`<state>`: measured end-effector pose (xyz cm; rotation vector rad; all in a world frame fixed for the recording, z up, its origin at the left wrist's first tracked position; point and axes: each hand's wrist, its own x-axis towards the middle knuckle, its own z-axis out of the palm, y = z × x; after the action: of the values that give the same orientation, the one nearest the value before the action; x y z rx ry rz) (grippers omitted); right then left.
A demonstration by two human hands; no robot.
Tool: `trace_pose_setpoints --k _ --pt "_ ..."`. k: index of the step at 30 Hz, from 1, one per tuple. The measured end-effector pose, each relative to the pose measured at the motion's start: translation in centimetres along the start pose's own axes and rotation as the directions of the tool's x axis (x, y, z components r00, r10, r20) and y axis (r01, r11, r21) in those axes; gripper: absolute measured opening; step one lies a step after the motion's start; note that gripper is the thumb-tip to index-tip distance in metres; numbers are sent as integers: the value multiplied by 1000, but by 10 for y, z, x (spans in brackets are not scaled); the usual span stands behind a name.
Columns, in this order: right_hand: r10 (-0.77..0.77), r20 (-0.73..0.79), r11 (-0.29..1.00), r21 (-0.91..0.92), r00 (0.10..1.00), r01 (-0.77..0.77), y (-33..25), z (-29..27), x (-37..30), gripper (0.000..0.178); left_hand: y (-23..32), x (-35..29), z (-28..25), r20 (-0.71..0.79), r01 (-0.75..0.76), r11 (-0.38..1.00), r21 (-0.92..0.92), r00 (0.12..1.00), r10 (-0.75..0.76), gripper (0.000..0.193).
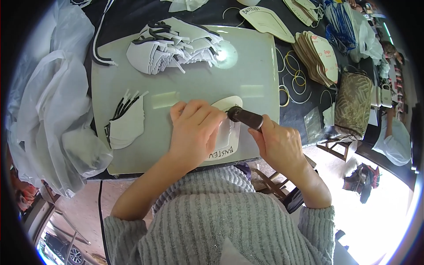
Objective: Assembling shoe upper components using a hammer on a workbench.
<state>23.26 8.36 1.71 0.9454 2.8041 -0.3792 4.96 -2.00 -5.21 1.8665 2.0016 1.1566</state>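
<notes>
My right hand (281, 140) grips the dark handle of a small hammer (249, 118). Its round dark head is down over the upper part of a cream card template (234, 137) with handwriting on it. On that template lies a white cut piece (224, 134), partly covered by my fingers. My left hand (194, 128) is closed, thumb and fingers together at the template's left side, with its fingertips close to the hammer head. What they pinch is hidden. Both template and piece rest on a smooth grey-green board (163, 154) in front of me.
A heap of white pieces with black and white strips (176, 46) sits at the board's far side; a smaller fanned stack (127, 123) is at left. Clear plastic bags (57, 101) fill the left edge. Stacked cards (316, 57), tape rings (297, 77) and a patterned pouch (353, 104) are right.
</notes>
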Motion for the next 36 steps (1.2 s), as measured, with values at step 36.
trace_pose_setpoints --k 36 --pt "-172 -19 983 56 985 172 16 -20 19 32 -6 -4 1 -28 -61 998 -28 998 61 22"
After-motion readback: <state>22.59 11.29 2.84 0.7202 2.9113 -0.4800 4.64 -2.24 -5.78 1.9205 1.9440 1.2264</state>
